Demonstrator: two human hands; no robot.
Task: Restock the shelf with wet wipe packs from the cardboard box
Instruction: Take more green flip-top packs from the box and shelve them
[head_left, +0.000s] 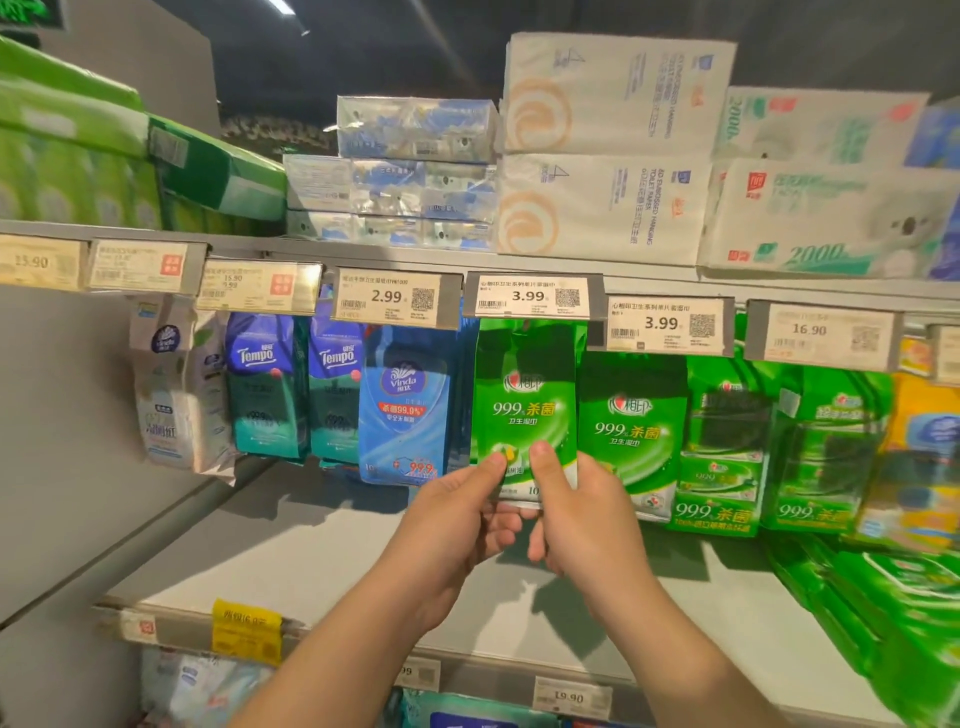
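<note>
**Shop aisle: green pack held at the hanging row**

Grey shelf (322, 540), price tags above. Both thumbs press the lower front of a green wet wipe pack (524, 395); left hand (457, 525) and right hand (582, 519) pinch it. The pack hangs upright beneath the 3.99 tag (532, 296), between a blue Vinda pack (408, 415) and a matching green pack (631, 431).

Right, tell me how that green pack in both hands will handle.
The green pack probably flexes: its top looks creased. Its glossy film may be slippery, so the left hand and right hand pinching its bottom edge seems wise. It likely weighs little, since that grip holds it upright.
</note>
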